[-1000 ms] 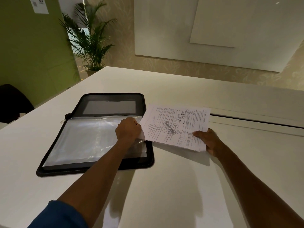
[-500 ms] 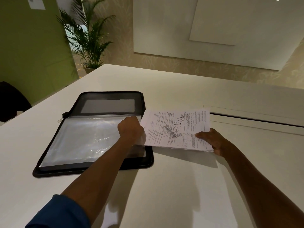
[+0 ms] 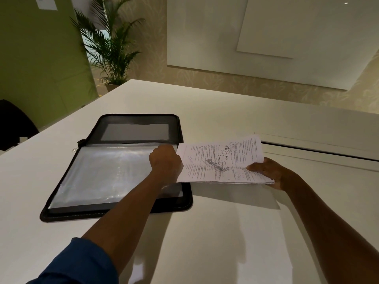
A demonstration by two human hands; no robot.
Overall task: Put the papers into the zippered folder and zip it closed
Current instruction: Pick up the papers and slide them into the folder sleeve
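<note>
A black zippered folder [image 3: 114, 213] lies open and flat on the white table, its clear plastic sleeves [image 3: 102, 173] facing up. My left hand [image 3: 165, 161] is curled at the right edge of the top sleeve and appears to pinch it. A stack of printed papers [image 3: 220, 160] hangs just right of the folder, a little above the table, its left edge at my left hand. My right hand [image 3: 266, 171] grips the stack at its near right corner. The zipper pull [image 3: 74, 149] sticks out at the folder's left side.
The white table [image 3: 225, 232] has a long dark slot [image 3: 320, 149] behind my right hand. A potted palm [image 3: 110, 48] stands beyond the far left corner. A dark chair [image 3: 14, 124] sits at the left edge.
The papers have tilted flatter and edged slightly left toward the folder's sleeve opening. My left hand stays at the sleeve's right edge.
</note>
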